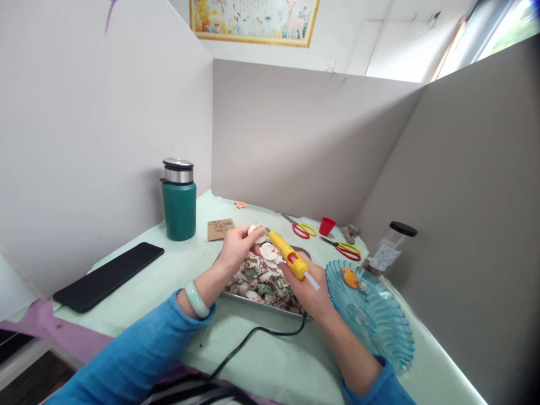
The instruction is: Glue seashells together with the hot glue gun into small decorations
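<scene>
My left hand (239, 247) is closed on a small pale shell (255, 229), pinched between thumb and fingers. In my right hand (310, 287) is a yellow hot glue gun (288, 251), its tip pointing up and left, close beside the shell. A white glue stick (312, 280) pokes out of its back end. Beneath both hands lies a metal tray (270, 306) filled with many shells (262, 281), some white and flat, others brownish or green. Whether the tip touches the shell, I cannot tell.
A green flask (179, 205) and a black phone-like slab (109, 275) stand left. Behind are a brown card (220, 229), two pairs of scissors (301, 228) and a red cup (327, 226). Right are a blue glass plate (379, 332) and a jar (390, 247). A black cord (253, 333) crosses the front.
</scene>
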Available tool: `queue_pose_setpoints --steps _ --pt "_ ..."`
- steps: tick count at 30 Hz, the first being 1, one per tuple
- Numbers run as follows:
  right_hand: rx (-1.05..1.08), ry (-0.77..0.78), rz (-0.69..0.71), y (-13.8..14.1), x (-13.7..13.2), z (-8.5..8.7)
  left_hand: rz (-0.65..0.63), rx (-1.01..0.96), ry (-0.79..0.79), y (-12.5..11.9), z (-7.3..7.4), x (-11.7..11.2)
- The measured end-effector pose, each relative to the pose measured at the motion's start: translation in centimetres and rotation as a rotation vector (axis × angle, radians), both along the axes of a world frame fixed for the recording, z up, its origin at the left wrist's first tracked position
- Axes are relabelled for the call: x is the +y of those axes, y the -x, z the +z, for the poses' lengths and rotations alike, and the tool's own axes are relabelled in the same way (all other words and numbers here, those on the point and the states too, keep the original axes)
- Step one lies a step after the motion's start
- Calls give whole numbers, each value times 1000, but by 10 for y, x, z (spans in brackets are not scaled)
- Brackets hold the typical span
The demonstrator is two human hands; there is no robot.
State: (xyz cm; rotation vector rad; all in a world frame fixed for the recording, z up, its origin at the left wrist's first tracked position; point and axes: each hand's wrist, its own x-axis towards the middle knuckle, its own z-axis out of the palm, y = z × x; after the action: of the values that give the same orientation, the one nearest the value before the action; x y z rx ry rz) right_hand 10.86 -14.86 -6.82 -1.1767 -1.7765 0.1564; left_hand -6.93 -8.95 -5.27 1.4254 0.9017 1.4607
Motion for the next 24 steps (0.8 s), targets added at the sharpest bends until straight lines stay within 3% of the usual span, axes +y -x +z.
queue_pose_setpoints --steps 7,24 --pt "9 6 12 0 0 0 38 76 -37 0 1 -1" --pt "-19 22 2 -1 1 -2 66 18 -34 2 -4 4"
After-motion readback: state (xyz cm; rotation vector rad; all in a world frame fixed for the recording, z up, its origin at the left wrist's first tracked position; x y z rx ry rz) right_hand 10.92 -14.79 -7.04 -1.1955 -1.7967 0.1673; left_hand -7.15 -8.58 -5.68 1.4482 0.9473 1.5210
